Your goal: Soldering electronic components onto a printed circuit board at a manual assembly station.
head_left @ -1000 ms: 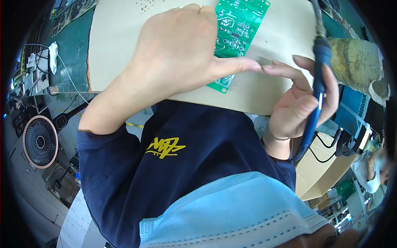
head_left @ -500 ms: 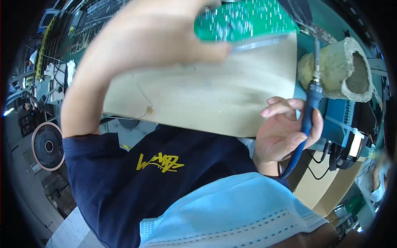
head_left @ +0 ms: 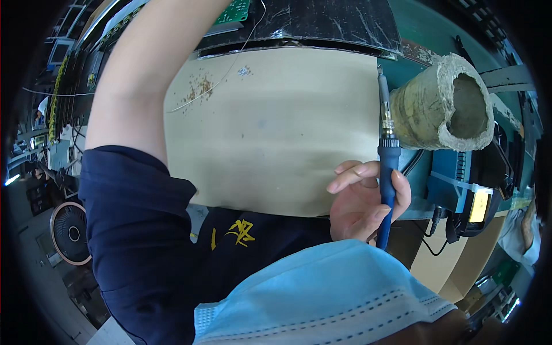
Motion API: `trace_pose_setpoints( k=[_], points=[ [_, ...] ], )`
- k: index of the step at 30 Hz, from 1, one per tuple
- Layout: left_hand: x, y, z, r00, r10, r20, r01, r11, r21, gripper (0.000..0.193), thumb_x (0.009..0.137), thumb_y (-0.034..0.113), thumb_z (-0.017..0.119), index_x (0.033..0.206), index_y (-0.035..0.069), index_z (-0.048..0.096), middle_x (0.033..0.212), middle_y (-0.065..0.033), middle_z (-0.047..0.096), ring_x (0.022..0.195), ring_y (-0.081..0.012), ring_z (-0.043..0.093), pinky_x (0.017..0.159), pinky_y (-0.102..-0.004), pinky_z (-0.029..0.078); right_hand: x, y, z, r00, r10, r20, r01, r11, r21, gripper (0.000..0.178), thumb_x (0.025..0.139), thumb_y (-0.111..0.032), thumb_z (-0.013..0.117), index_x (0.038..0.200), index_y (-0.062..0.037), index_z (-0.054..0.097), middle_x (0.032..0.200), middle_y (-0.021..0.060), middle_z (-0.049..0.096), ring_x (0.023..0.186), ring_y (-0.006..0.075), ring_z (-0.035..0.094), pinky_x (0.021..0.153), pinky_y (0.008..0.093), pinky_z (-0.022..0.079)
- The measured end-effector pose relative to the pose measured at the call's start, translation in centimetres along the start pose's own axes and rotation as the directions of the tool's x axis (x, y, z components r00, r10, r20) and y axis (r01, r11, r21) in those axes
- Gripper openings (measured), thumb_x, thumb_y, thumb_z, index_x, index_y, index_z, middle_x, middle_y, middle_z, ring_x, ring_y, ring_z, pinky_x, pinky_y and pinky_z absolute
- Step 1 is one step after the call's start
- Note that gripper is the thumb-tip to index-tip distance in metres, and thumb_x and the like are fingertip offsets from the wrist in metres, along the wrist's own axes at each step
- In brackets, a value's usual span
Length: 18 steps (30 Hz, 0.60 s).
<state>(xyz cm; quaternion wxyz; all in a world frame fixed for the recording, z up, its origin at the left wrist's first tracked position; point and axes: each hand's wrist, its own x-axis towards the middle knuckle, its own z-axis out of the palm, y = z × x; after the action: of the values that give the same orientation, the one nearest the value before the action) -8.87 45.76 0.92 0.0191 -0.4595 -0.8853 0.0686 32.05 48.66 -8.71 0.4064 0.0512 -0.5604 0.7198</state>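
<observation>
L forearm (head_left: 144, 86) reaches up past the top edge toward the green circuit board (head_left: 234, 10); I can't tell its fingers' state. Beige counter mat (head_left: 270, 132) is bare. R hand (head_left: 362, 201) fingers clasp the blue soldering iron (head_left: 386, 172) upright beside the crusty holder tube (head_left: 443, 103). I judge it's between joints; next needs the board down on the mat.

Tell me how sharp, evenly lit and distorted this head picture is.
Head view: strong fisheye, with the beige board's edges bowing and a black rim at the corners; light is even and soft, with no hard shadows; the soldering iron in the right hand is sharp; the blue mask at the bottom is close and soft.
</observation>
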Motion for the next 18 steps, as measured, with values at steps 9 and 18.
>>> trace_pose_setpoints(
  k=[9,18],
  points=[
    [5.8,-2.2,3.3,0.984,-0.098,-0.146,0.134,0.956,0.261,0.038,0.093,0.027,0.048,0.119,0.005,0.066,0.135,-0.0223,0.055,0.117,-0.0365,0.059,0.097,-0.0426,0.048,-0.2,-0.1,-0.2,1.000,0.027,0.001,-0.027,0.997,0.078,0.049,0.104,-0.039,0.039,0.137,-0.0043,0.033,0.104,0.0228,0.057,0.065,0.0230,0.063,0.075,0.0407,0.053],
    [7.1,-2.8,1.6,0.922,-0.345,-0.178,0.360,0.931,0.056,0.038,0.093,0.022,0.049,0.126,0.008,0.063,0.135,-0.0185,0.056,0.122,-0.0315,0.057,0.099,-0.0404,0.048,0.1,0.0,0.4,0.995,0.103,-0.003,-0.103,0.995,0.017,0.048,0.104,-0.039,0.040,0.137,-0.0040,0.035,0.104,0.0221,0.057,0.065,0.0228,0.062,0.073,0.0402,0.052]
  ],
)
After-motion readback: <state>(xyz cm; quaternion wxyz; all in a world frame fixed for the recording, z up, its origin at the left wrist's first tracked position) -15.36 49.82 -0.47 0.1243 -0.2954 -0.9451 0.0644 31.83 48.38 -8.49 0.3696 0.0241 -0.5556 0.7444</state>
